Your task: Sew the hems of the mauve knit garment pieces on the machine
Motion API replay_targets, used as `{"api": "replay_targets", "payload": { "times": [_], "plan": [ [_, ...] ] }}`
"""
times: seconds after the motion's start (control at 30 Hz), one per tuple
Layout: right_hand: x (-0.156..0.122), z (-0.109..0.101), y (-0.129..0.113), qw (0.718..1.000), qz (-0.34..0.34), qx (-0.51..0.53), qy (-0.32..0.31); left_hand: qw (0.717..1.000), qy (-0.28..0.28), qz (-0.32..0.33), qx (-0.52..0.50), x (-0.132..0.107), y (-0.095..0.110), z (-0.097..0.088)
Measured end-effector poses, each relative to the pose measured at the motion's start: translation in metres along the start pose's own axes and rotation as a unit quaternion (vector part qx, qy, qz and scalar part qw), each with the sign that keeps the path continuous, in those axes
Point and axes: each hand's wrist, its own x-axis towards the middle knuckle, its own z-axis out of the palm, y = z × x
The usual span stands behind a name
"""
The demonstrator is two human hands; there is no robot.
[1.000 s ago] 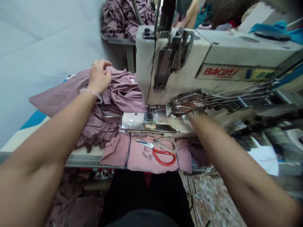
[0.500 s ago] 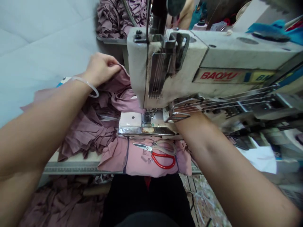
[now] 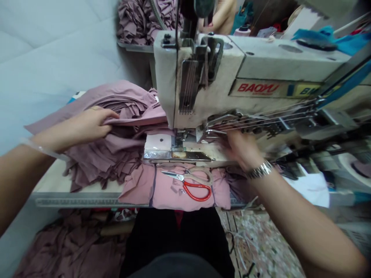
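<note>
My left hand (image 3: 89,124) is closed on the edge of a mauve fabric piece (image 3: 139,121), which runs toward the needle area of the sewing machine (image 3: 211,65). Beneath and beside that hand lies a pile of mauve fabric pieces (image 3: 104,162). At the right of the machine bed (image 3: 158,144), my right hand (image 3: 242,148) reaches in behind the metal thread guide (image 3: 210,133). Its fingers are partly hidden and blurred, so I cannot make out whether they hold anything. Red-handled scissors (image 3: 197,192) lie on a pink cloth pad (image 3: 165,197) in front of the bed.
Threads cross from the machine to the right. More mauve fabric fills a tray (image 3: 136,47) at the back and lies heaped below the table (image 3: 75,247). Another person's arm (image 3: 222,19) shows behind the machine. A pale wall (image 3: 58,46) stands at the left.
My left hand has come down and toward me, drawing fabric lower, and a wide mauve piece now lies curved behind it. My right hand has drawn back rightward, bringing its watch into view.
</note>
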Motion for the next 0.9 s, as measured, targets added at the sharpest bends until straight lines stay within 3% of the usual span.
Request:
{"api": "replay_targets", "payload": {
  "times": [0.07, 0.13, 0.23, 0.3, 0.33, 0.37, 0.43, 0.5, 0.53, 0.6, 0.67, 0.7, 0.77, 0.9],
  "plan": [
    [-0.021, -0.008, -0.006, 0.993, 0.076, 0.087, 0.03, 0.995, 0.04, -0.095, 0.003, -0.02, -0.003, -0.006],
    [-0.045, -0.018, -0.011, 0.951, 0.189, 0.238, 0.056, 0.984, 0.054, -0.136, -0.104, -0.033, 0.004, -0.01],
    [-0.068, -0.029, -0.013, 0.848, 0.307, 0.419, 0.106, 0.921, -0.001, -0.102, -0.377, -0.038, 0.028, -0.005],
    [-0.07, -0.031, -0.017, 0.81, 0.322, 0.467, 0.15, 0.87, -0.045, -0.076, -0.484, -0.035, 0.048, 0.001],
    [-0.068, -0.029, -0.021, 0.807, 0.31, 0.475, 0.167, 0.852, -0.064, -0.072, -0.514, -0.032, 0.058, 0.004],
    [-0.065, -0.026, -0.028, 0.82, 0.286, 0.465, 0.173, 0.835, -0.079, -0.072, -0.54, -0.028, 0.067, 0.006],
    [-0.057, -0.016, -0.044, 0.896, 0.176, 0.388, 0.122, 0.802, -0.123, -0.082, -0.578, -0.022, 0.083, 0.008],
    [-0.047, -0.002, -0.059, 0.975, -0.021, 0.221, -0.021, 0.801, -0.164, -0.096, -0.568, -0.017, 0.092, 0.007],
    [-0.042, 0.005, -0.064, 0.98, -0.132, 0.121, -0.087, 0.821, -0.169, -0.1, -0.537, -0.016, 0.093, 0.006],
    [-0.031, 0.017, -0.065, 0.951, -0.265, -0.062, -0.143, 0.89, -0.123, -0.1, -0.428, -0.019, 0.087, 0.004],
    [-0.022, 0.023, -0.057, 0.92, -0.323, -0.173, -0.141, 0.948, -0.033, -0.1, -0.299, -0.026, 0.073, 0.005],
    [-0.019, 0.023, -0.053, 0.908, -0.343, -0.197, -0.135, 0.964, 0.004, -0.105, -0.245, -0.032, 0.063, 0.007],
    [-0.016, 0.022, -0.046, 0.895, -0.376, -0.205, -0.125, 0.974, 0.027, -0.124, -0.188, -0.045, 0.044, 0.012],
    [-0.019, 0.018, -0.044, 0.899, -0.372, -0.189, -0.131, 0.96, 0.006, -0.182, -0.212, -0.074, 0.019, 0.009]
  ]
}}
